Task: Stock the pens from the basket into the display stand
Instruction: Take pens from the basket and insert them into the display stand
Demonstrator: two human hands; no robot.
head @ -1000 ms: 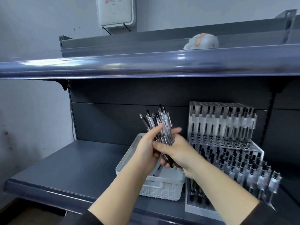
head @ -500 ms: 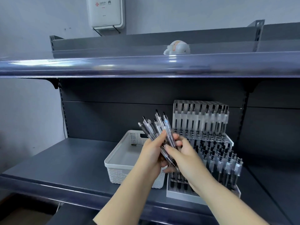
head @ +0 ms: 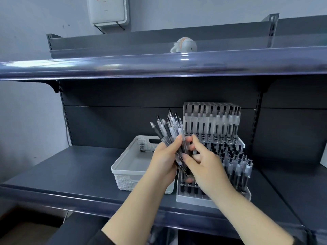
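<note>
Two bare hands meet over a dark grey metal shelf [head: 70, 167], working a fanned bundle of clear-barrelled retractable pens [head: 169, 131]. The left hand [head: 164, 160] grips the bundle around its lower half, fingers curled round the barrels, so the clicker ends splay upward and lean toward the shelf's left end. The right hand [head: 205, 167] reaches in from the right, its fingertips [head: 184, 157] pinching at pens in the bundle near the left hand's fingers; exactly how many pens it has hold of cannot be told.

Directly behind and below the left hand sits a white woven-pattern plastic basket [head: 129, 165], set toward the middle of the shelf with its near wall close to the shelf's front edge. One dark pen [head: 146, 151] lies against the foot of its far wall; the rest of the visible floor shows bare white.

Touching or just beside the basket's right side stands a tiered clear acrylic display stand [head: 230, 138] on a white base, its stepped rows holding upright pens, the tallest row backing against the shelf's rear panel.

Overhead, an upper grey shelf [head: 159, 64] carries a small white rounded object with orange markings [head: 184, 45]. A white wall-mounted box [head: 108, 9] hangs above it.
</note>
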